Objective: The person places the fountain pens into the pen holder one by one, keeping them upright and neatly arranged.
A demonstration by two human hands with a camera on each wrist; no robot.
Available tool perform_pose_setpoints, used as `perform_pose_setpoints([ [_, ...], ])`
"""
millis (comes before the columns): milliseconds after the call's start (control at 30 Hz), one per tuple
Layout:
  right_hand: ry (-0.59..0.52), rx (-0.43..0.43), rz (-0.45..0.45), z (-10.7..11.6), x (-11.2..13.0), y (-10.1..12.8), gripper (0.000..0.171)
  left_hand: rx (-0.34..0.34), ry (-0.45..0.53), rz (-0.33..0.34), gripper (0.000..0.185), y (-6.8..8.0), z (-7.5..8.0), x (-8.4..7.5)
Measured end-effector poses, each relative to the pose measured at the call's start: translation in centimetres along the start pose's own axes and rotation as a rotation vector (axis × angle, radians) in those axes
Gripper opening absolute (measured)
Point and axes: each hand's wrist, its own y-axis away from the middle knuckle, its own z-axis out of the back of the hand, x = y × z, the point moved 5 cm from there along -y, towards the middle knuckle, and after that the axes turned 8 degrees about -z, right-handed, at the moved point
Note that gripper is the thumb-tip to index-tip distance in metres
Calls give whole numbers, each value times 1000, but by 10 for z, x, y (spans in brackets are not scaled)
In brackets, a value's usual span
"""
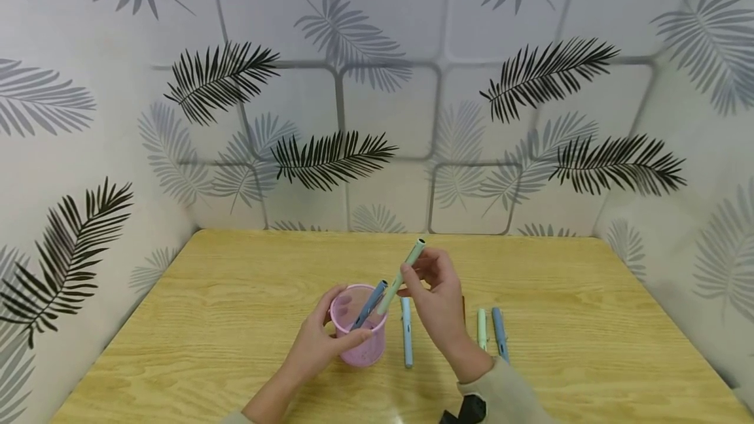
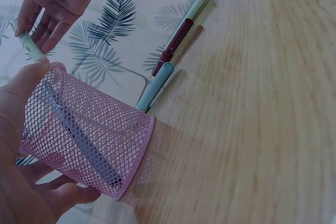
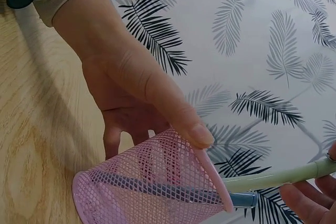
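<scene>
At the mouth of a pink mesh cup (image 1: 362,353), over a wood-grained bench (image 1: 224,319), I pinch a pale green pen (image 1: 393,290) between the thumb and fingers of my right hand (image 1: 438,293). The pen's long axis slants: its top end rises up and to the right, past my fingers, while its lower end points down and left from them to the right side of the cup's opening; how far in it reaches, I cannot tell. My left hand (image 1: 321,345), nearer the cup, curls around its left side. Inside, a blue pen (image 1: 370,306) leans at a similar slant, just beside the green one's lower end.
</scene>
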Motion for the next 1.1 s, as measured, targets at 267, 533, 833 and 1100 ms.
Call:
perform_pose_setpoints([
  [267,55,36,-78,-6,11,10,22,-2,5,-31,82,0,0,-1],
  [533,91,56,-119,-6,-2,15,21,-5,-3,-16,82,1,0,-1],
  [833,160,115,-141,-3,-33,14,14,2,15,-25,82,1,0,-2],
  [1100,256,129,-124,0,-37,16,12,-4,3,-20,82,1,0,0],
])
